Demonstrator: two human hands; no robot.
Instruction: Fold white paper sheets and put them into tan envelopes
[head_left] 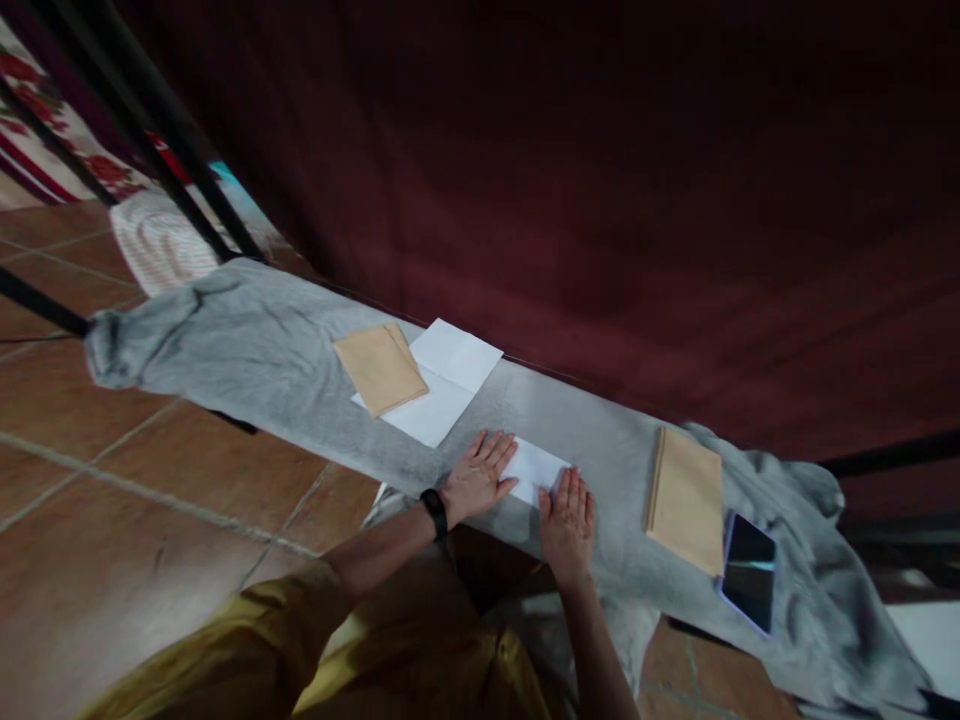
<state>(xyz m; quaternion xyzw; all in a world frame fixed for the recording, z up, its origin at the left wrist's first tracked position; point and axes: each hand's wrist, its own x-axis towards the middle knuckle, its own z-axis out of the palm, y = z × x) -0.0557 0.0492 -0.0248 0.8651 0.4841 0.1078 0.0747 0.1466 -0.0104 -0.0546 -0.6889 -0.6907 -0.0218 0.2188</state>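
A small white sheet of paper, apparently folded, lies flat on the grey cloth in front of me. My left hand, with a black band on its wrist, rests on the paper's left end, fingers stretched out. On the right end lies my right hand, flat with its fingers extended. Beyond my left hand are larger white sheets with a crease across them. Brown envelopes partly cover those sheets. To the right of my right hand sits a stack of brown envelopes.
A phone in a purple case lies beside the right stack. The grey cloth covers a long narrow bench, bunched at both ends. A dark red curtain hangs along the far edge. Black metal bars stand at the left, over a tiled floor.
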